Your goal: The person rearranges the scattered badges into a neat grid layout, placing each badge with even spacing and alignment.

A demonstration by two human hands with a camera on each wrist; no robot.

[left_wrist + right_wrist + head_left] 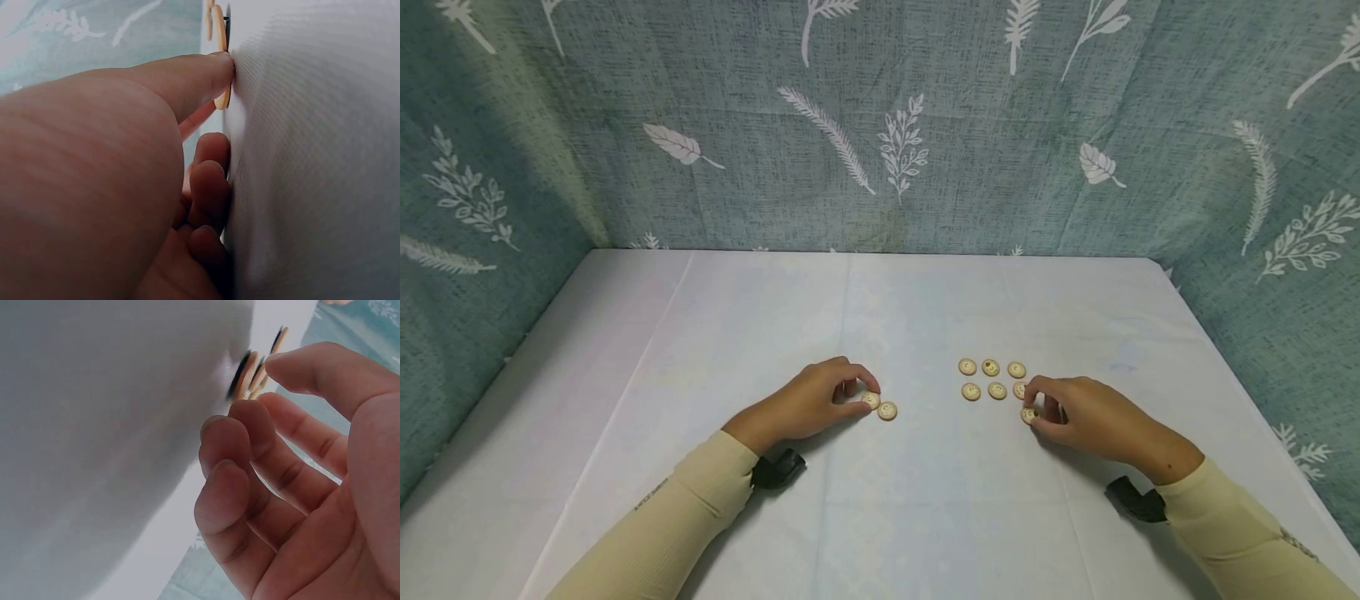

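My left hand [820, 396] pinches a small round wooden button-like disc [870, 400] between thumb and index finger, low at the tabletop. A second disc [887, 411] lies right beside it. In the left wrist view the thumb presses the rim of the disc [221, 100], and the other fingers are curled underneath. My right hand [1086, 417] has its thumb and index finger about another disc [1029, 414], at the lower right of two short rows of discs [990, 367]. In the right wrist view that disc [242, 376] is blurred near the fingertips.
The discs of the two rows lie flat on a white cloth-covered table [925, 517], pale with dark marks. Teal leaf-patterned fabric [737, 200] stands behind and at both sides. Black wrist straps [778, 468] sit at the cuffs of the beige sleeves.
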